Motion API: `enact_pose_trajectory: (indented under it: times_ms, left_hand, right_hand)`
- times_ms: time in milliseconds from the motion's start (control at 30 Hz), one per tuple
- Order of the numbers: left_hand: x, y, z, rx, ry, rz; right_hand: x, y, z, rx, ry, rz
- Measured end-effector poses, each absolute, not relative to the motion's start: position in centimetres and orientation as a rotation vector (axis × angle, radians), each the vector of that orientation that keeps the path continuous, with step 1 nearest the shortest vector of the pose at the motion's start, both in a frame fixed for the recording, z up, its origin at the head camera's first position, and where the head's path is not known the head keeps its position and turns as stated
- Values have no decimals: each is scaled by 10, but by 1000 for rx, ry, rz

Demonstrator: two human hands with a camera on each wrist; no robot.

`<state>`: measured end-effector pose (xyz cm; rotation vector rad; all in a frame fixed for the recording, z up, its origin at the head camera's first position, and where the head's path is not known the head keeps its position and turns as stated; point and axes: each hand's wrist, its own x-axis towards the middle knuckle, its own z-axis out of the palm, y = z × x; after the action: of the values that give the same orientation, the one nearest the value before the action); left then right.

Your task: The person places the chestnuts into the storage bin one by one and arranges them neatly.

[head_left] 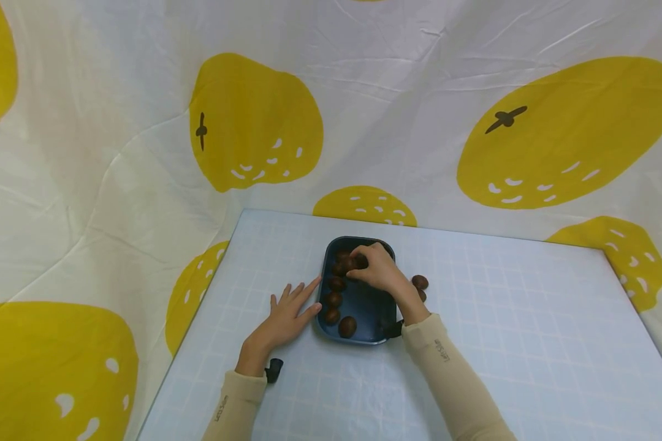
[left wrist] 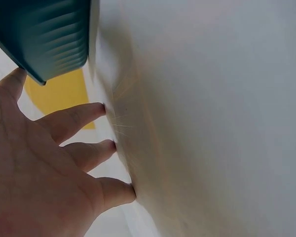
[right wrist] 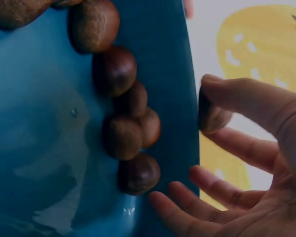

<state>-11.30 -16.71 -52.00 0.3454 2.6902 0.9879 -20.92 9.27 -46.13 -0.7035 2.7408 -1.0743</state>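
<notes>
My right hand (head_left: pixel 379 266) is over the far part of a dark blue tray (head_left: pixel 366 306). Its thumb and index finger pinch a brown chestnut (right wrist: pixel 213 116), and its other fingers are spread beside the tray wall in the right wrist view. Several chestnuts (right wrist: pixel 114 71) lie in an uneven row on the tray floor along its left side, some touching. One chestnut (head_left: pixel 347 326) sits near the front edge. Against the tray's left side rests my left hand (head_left: pixel 284 317), fingers spread, with other fingertips on the tabletop in the left wrist view.
Right of the tray, a chestnut (head_left: pixel 420 282) lies on the table, with another partly hidden behind my right wrist. The pale checked table (head_left: pixel 529 343) meets a white curtain (head_left: pixel 375 122) with yellow fruit prints at the back and left.
</notes>
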Motion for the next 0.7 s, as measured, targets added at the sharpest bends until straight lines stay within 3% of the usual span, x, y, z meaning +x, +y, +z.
enact_pose_trajectory:
  times_ms: [700]
  left_hand:
    - [-113,-168,-522,352,2699,1003]
  right_hand:
    - [-210,89,-481,-695,2677,-701]
